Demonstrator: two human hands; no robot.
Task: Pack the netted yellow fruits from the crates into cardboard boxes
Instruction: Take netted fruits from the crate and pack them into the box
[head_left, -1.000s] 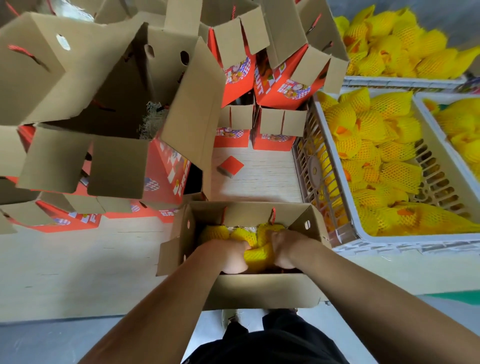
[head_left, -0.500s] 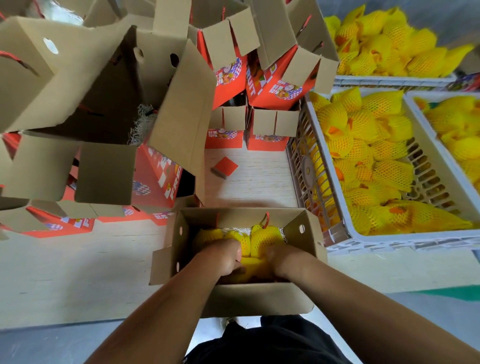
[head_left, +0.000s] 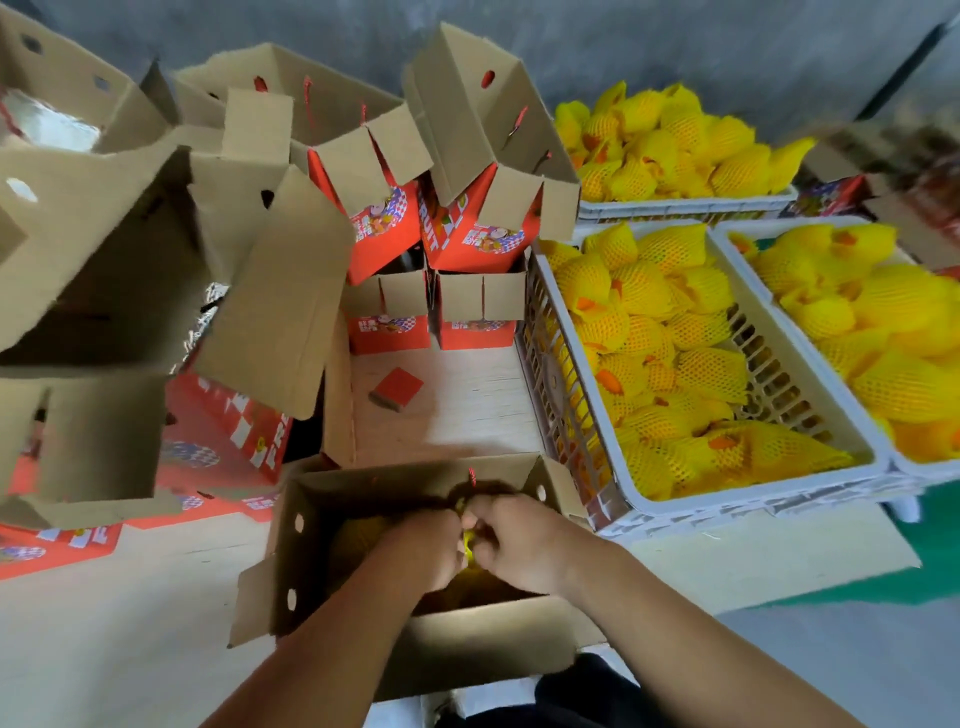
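In the open box: left hand and right hand, both curled on one netted fruit. Seat it snugly beside its neighbours, without crushing.

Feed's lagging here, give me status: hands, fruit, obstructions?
Both hands, left and right, down in open box, fingers curled on netted fruit. Nothing blocking.
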